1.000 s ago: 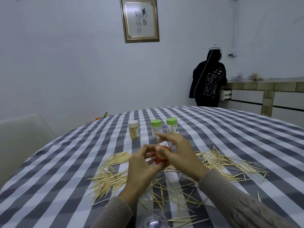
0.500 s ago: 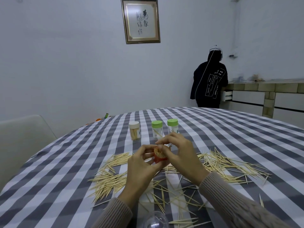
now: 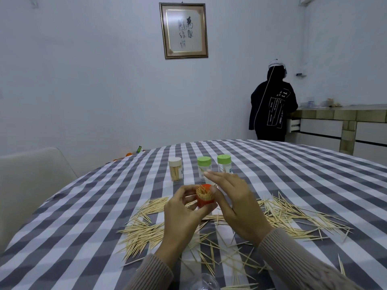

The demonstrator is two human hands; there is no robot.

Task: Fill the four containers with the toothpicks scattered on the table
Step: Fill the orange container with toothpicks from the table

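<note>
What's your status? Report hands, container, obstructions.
Left hand grips orange container, packed with toothpicks, no lid. Right hand open beside it, fingers straight. Loose toothpicks remain on the checked tablecloth. Nothing blocking.

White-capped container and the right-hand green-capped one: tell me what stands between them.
In the head view, a second green-capped container stands between the white-capped container and the right-hand green-capped container, all in one row on the checked tablecloth.

The clear lid [image 3: 204, 281] is cut off at the bottom edge; the right hand [image 3: 234, 203] hides the middle green-capped container's [image 3: 204, 164] base.
</note>
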